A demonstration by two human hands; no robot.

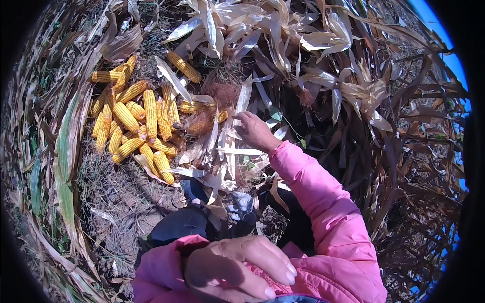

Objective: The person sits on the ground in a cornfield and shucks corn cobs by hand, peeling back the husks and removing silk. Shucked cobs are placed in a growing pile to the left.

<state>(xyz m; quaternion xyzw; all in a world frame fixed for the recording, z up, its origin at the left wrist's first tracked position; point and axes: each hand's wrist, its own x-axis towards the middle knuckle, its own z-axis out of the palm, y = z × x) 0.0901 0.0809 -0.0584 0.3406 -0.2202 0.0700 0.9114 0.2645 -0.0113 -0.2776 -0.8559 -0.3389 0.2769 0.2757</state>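
Note:
My right hand (255,132) reaches forward over pale, dry husk strips (230,151), its fingers slightly bent and apart. Just left of its fingertips is an ear of corn (204,123), partly covered with brown silk; a small gap seems to separate them. Close to my chest, at the lower edge, my left hand (235,265) hangs with loosely curved fingers and nothing visible in it. Its palm side is partly in shadow. Farther left, several bare yellow corn cobs (150,113) lie heaped on the ground. One more cob (183,66) rests apart, beyond the heap.
Dry corn stalks (404,146) crowd the right side, and leaning leaves (63,156) line the left. Peeled husks (328,38) are strewn at the far side. Below the heap is straw-covered soil (116,207). My dark-trousered leg (179,224) shows near the bottom.

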